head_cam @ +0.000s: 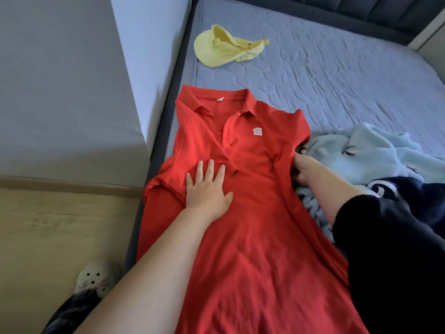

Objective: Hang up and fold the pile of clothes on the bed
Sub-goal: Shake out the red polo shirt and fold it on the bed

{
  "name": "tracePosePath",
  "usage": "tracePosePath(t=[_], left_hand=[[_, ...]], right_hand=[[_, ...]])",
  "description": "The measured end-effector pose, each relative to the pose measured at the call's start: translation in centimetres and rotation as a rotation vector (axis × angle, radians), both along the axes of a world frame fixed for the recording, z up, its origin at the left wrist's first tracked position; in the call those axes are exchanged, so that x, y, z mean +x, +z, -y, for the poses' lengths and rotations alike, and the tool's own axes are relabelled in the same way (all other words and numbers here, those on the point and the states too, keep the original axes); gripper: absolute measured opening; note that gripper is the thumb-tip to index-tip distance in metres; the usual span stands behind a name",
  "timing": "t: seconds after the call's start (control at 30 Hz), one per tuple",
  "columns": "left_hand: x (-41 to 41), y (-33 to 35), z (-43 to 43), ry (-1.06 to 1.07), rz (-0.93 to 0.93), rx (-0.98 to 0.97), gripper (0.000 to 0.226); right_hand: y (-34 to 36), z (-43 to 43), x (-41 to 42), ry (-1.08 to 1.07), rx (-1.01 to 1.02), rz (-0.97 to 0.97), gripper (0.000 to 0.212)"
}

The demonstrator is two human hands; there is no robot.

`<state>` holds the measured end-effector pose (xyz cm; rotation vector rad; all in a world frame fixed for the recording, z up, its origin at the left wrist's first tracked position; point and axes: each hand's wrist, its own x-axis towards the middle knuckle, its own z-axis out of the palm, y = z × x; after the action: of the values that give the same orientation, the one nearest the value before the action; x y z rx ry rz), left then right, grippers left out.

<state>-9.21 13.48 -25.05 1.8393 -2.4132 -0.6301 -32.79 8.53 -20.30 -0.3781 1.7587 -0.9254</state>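
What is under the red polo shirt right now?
The red polo shirt lies on the quilted mattress; its right edge, gripped by the right hand, overlaps the light blue fleece. Anything else beneath is covered.

Quilted grey-blue mattress (pixel 337 80): red polo shirt (pixel 252 225) spread flat, centre-left; yellow cap (pixel 216 53), upper centre; pale blue fleece (pixel 373 150) and navy garment (pixel 409 196) heaped together, right edge.
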Motion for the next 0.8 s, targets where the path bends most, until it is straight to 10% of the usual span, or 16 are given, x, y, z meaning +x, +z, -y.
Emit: tracePosePath(t=[0.17,0.33,0.8], left_hand=[[0.3,-0.2,-0.1,-0.007,-0.018,-0.026,0.076],[0.4,-0.6,-0.1,-0.008,-0.031,-0.043,0.076],[0.4,-1.2,-0.1,-0.006,-0.023,-0.050,0.076]], right_hand=[[-0.3,1.9,1.2,-0.033,-0.069,-0.039,0.058],[-0.4,2.6,-0.1,-0.172,-0.104,-0.002,0.011],[0.4,1.5,-0.2,-0.020,0.021,0.161,0.027]])
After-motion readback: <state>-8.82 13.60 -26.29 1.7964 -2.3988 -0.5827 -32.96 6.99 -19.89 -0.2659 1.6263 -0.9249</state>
